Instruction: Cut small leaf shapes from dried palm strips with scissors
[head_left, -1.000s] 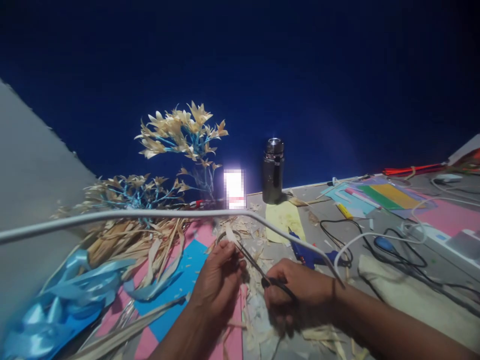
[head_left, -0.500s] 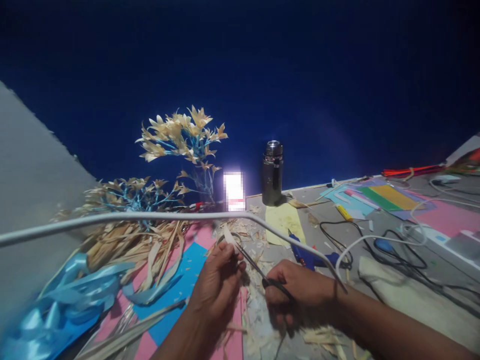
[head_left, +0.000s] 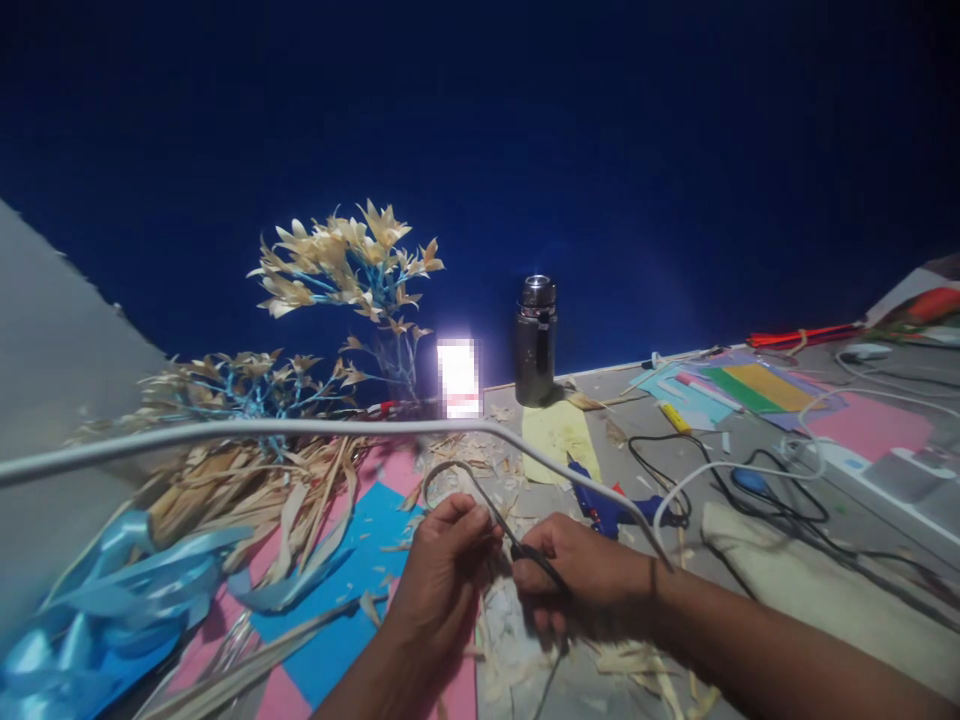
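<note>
Black-handled scissors (head_left: 541, 565) are gripped in my right hand (head_left: 581, 570), with the fingers through the handles and the blades pointing up and left. The blade end lies close to the fingertips of my left hand (head_left: 442, 565). That hand is closed in a pinch, and what sits between its fingers is hidden. A thin dark curved strand (head_left: 450, 466) arcs just beyond the left fingertips. Beneath both hands are scattered pale husk scraps (head_left: 514, 640), a pink sheet (head_left: 461, 670) and a blue sheet (head_left: 322, 625).
Dried husk strips (head_left: 217, 490) and light-blue ribbon (head_left: 135, 580) lie at left, below husk flowers (head_left: 337, 255). A flask (head_left: 535, 345) stands at the back. A blue glue gun (head_left: 600, 505) and black cables (head_left: 787, 510) lie right. A white cable (head_left: 300, 428) crosses the view.
The pale strip that stuck up from my left fingertips no longer shows. Both hands stay close together, and the scissors' blades now sit nearer the left fingers. The whole view has shifted slightly.
</note>
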